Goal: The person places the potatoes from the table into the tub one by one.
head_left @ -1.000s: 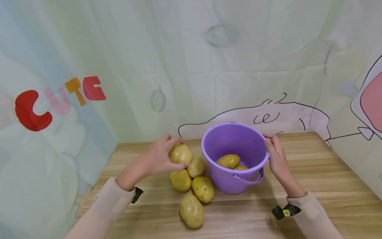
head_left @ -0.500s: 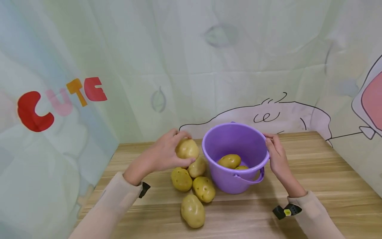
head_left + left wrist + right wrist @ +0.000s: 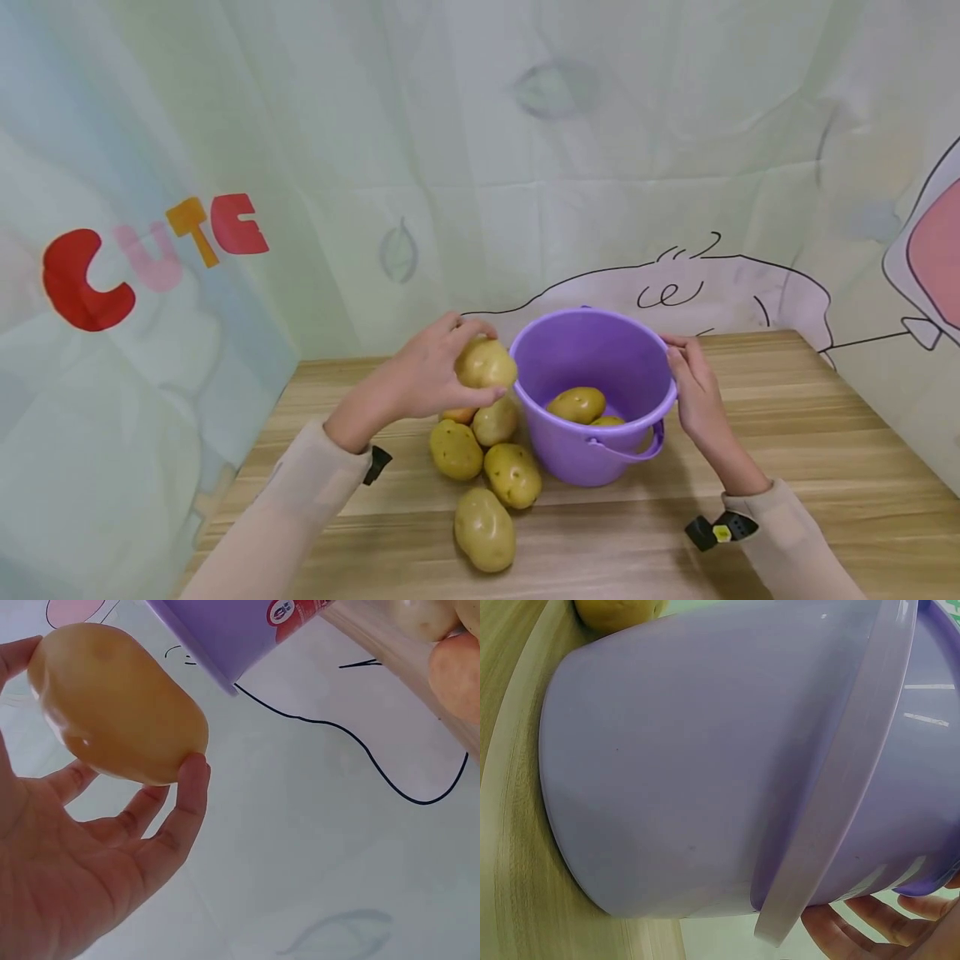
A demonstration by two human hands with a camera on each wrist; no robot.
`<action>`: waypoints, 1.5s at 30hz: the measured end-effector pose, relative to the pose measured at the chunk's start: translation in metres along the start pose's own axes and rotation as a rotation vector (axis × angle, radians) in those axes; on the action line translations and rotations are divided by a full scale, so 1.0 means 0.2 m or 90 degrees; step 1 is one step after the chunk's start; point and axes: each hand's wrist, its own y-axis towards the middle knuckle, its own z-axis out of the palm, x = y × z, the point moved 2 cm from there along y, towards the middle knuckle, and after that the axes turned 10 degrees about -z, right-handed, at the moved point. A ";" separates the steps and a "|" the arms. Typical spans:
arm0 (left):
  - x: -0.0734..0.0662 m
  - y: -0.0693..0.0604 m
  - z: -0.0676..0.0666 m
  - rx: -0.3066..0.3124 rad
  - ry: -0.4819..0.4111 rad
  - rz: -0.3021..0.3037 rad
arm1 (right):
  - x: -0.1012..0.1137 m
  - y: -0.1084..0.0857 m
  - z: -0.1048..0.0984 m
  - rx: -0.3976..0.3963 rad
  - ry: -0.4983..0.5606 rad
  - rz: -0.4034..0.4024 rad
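Observation:
In the head view my left hand point(image 3: 431, 371) holds a large pale yellow potato point(image 3: 486, 364), thumb on the near side and fingers over the far side. This potato point(image 3: 120, 705) fills the grasp in the left wrist view, just left of the bucket's rim. My right hand point(image 3: 697, 392) grips the right side of the purple bucket point(image 3: 581, 458) at its rim. In the right wrist view its fingers point(image 3: 877, 919) lie against the bucket's upper wall, by the lowered handle point(image 3: 847, 765). Inside the bucket are a potato point(image 3: 577, 405) and part of a second.
Left of the bucket lie several potatoes on the wooden table point(image 3: 810, 433), among them a spotted potato point(image 3: 456, 450), another potato point(image 3: 513, 476) against the bucket's side and a nearer potato point(image 3: 485, 530). A printed curtain point(image 3: 480, 167) stands behind the table.
My left hand has lifted the potato from the pile and carried it right, up to the bucket's left rim. A reddish potato beneath now shows. The right hand and bucket stay in place.

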 end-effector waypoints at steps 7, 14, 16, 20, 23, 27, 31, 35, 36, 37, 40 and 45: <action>-0.02 0.02 0.00 0.016 -0.020 -0.004 | 0.00 0.00 0.00 0.004 0.005 0.004; -0.05 0.05 -0.01 0.019 -0.022 -0.009 | 0.00 0.00 -0.01 0.003 0.007 0.004; -0.05 0.06 -0.02 0.021 -0.018 -0.008 | 0.00 0.00 -0.01 0.003 0.007 0.003; -0.07 0.08 -0.02 0.018 -0.006 -0.002 | -0.01 0.00 -0.01 0.003 0.006 0.003; -0.09 0.09 -0.03 0.015 -0.001 0.005 | -0.01 0.00 -0.01 0.001 0.002 0.004; -0.10 0.10 -0.03 0.015 0.007 0.015 | 0.00 0.00 -0.01 0.000 -0.001 0.003; -0.11 0.11 -0.03 0.017 0.013 0.020 | 0.00 0.00 -0.01 0.000 0.002 0.003; -0.12 0.12 -0.02 0.019 0.010 0.021 | 0.00 0.00 -0.01 0.001 -0.003 0.005; -0.12 0.12 -0.02 0.019 0.010 0.021 | 0.00 0.00 0.00 0.002 -0.004 0.005; -0.12 0.13 -0.02 0.019 0.010 0.022 | 0.00 0.00 0.00 0.002 -0.005 0.006; -0.12 0.14 -0.02 0.021 0.007 0.022 | -0.01 0.00 0.00 0.003 -0.004 0.007; -0.13 0.16 -0.01 0.027 0.002 0.020 | -0.01 -0.01 0.00 -0.001 -0.009 0.008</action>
